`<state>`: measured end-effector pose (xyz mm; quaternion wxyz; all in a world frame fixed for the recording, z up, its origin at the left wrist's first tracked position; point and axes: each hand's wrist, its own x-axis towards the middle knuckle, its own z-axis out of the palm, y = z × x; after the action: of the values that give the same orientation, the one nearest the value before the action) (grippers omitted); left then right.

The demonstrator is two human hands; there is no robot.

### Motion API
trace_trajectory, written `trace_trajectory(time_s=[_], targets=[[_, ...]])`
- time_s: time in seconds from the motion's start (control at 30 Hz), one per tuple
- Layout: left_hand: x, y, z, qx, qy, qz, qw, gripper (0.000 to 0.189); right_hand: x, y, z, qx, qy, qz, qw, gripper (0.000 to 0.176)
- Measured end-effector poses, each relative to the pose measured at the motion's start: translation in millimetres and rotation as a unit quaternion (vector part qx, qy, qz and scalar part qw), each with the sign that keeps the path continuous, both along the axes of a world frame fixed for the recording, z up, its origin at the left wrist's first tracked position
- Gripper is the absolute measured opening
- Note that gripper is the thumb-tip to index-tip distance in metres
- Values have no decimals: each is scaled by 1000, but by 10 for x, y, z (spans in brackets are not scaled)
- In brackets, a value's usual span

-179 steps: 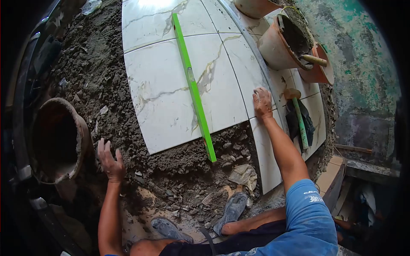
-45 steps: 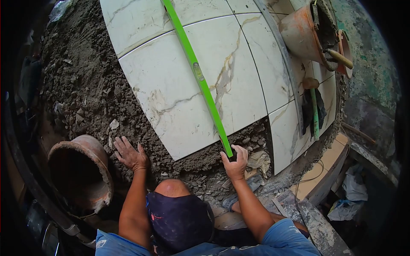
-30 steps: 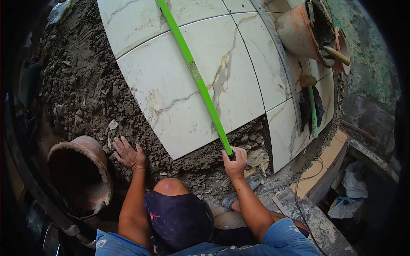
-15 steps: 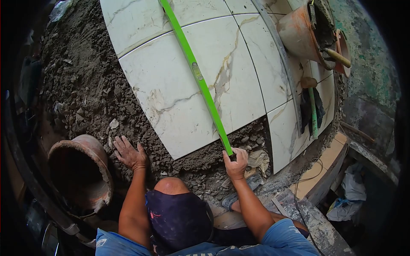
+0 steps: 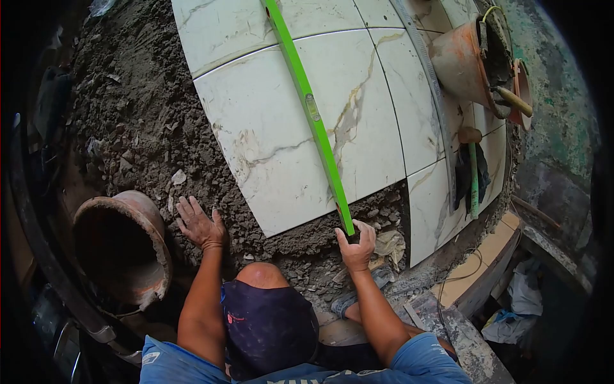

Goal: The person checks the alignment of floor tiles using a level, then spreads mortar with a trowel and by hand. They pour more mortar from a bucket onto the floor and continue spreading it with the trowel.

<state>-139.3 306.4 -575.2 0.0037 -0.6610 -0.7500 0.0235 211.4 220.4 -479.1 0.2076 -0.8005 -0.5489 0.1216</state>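
One level point(image 5: 313, 114) end past tile point(image 5: 268, 137) edge

Far end of green level point(image 5: 318, 128) off-frame

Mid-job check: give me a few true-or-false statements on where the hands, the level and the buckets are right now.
1. The right hand grips the near end of the level. True.
2. The level lies wholly on the mortar, clear of the tiles. False: it runs across the white tiles, and only its near end reaches over the mortar.
3. The left hand rests open on the mortar. True.
4. The bucket beside the left hand is full of mortar. False: it is tipped over and looks empty inside.
5. A green-handled mallet lies on the tiles at the right. True.
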Motion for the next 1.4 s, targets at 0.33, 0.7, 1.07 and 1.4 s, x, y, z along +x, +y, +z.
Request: trace_trajectory(time_s=[0.33, 0.7, 1.07, 1.4], targets=[[8, -4, -1, 4, -14, 3, 1000, 77, -14, 60, -83, -6, -19, 3, 1000, 32], [-7, -6, -24, 12, -4, -4, 1000, 77, -33, 79, -89, 7, -21, 7, 1000, 29], [-12, -4, -38, 13, -1, -3, 1000, 78, -50, 160, -6, 22, -25, 21, 999, 40], [8, 0, -14, 2, 0, 7, 1000, 75, -181, 468, 136, -22, -17, 10, 1000, 44]])
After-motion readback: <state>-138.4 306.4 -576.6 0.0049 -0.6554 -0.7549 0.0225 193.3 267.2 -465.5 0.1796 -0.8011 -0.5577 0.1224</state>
